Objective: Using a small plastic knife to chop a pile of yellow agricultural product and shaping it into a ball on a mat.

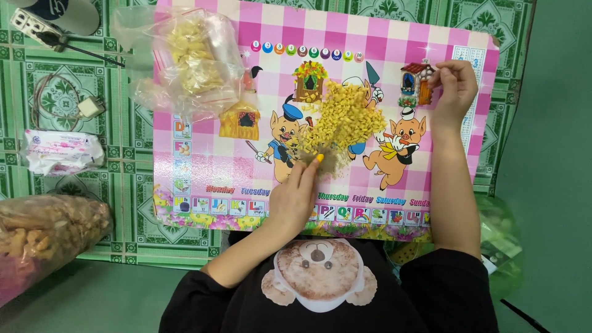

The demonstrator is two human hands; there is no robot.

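Clear plastic bag (196,61) at 11 o'clock, open, holds pale yellow pasta pieces. Second bag (46,237) at 8 o'clock, full of brown snacks, cut off by frame edge. Loose pile of yellow pieces (345,120) sits mid pink checked mat (216,172). Left hand (296,197) at 6 o'clock, fingers narrow, tips touching pile's lower edge. Right hand (455,89) at 2 o'clock, fingers pinched; what it pinches too small to tell. Wipes pack (60,151) at 9 o'clock.
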